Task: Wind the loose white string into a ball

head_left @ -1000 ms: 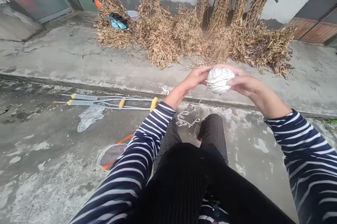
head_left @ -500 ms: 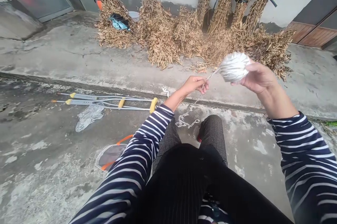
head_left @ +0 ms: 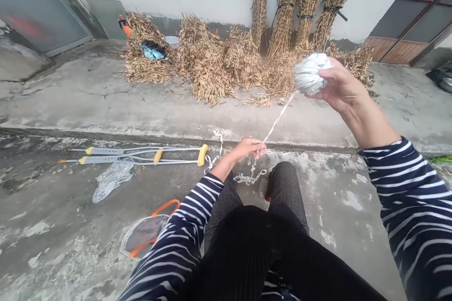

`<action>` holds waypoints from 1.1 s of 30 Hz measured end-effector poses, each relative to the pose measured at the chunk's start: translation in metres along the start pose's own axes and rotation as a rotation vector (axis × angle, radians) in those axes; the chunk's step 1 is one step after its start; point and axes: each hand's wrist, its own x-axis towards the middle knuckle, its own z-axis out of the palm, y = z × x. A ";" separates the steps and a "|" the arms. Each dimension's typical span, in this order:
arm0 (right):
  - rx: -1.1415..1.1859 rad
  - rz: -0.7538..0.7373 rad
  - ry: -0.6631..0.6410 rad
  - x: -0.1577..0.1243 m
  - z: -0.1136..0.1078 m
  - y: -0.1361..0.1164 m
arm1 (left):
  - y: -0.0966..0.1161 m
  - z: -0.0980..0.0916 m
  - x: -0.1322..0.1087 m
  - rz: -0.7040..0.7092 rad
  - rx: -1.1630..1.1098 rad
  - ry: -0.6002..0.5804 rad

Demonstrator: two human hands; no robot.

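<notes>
My right hand (head_left: pixel 344 86) is raised at the right, its fingers wrapped round a ball of white cord (head_left: pixel 310 74). From the underside of the ball a stretched white strand (head_left: pixel 280 117) slants down to my left hand (head_left: pixel 250 147), whose fingers are closed on it. Below that hand, loose cord (head_left: pixel 250 178) lies in curls on the concrete between my legs. More slack cord (head_left: pixel 219 143) trails over the step edge to the left of my wrist.
A pair of crutches (head_left: pixel 141 156) and a clear plastic bag (head_left: pixel 112 180) lie at the left. Nearer sits a mesh bag with orange handles (head_left: pixel 146 232). Beyond the low step, dry stalk heaps (head_left: pixel 208 63) and tied bundles (head_left: pixel 286 9) stand against the wall.
My left hand has moved down and away from the ball, and the strand between my hands is longer. The ball in my right hand has risen slightly. The view has tilted up.
</notes>
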 end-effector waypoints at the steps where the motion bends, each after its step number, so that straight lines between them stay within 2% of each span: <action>1: 0.008 0.006 -0.039 -0.002 0.001 0.001 | 0.000 -0.004 0.003 -0.033 0.048 0.062; 4: 0.048 0.060 -0.194 -0.010 0.009 0.004 | 0.016 -0.017 0.015 -0.058 0.191 0.340; 6: 0.078 0.124 -0.273 -0.014 0.016 0.010 | 0.042 -0.017 0.022 0.045 0.214 0.458; 8: 0.114 0.205 -0.327 -0.016 0.022 0.019 | 0.073 -0.006 0.027 0.253 0.160 0.432; 10: 0.145 0.285 -0.353 -0.015 0.026 0.031 | 0.102 0.010 0.032 0.472 0.083 0.326; 13: 0.188 0.338 -0.380 -0.012 0.028 0.045 | 0.124 0.031 0.038 0.588 0.035 0.294; 17: 0.198 0.369 -0.445 -0.013 0.026 0.052 | 0.117 0.036 0.041 0.607 0.078 0.343; 22: 0.209 0.326 -0.441 -0.015 0.030 0.052 | 0.110 0.031 0.033 0.468 0.076 0.266; 26: 0.167 0.253 -0.341 -0.015 0.031 0.046 | 0.104 0.030 0.026 0.352 0.005 0.221; 33: 0.076 0.144 -0.174 -0.005 0.016 0.014 | 0.066 0.025 0.013 0.171 -0.069 0.153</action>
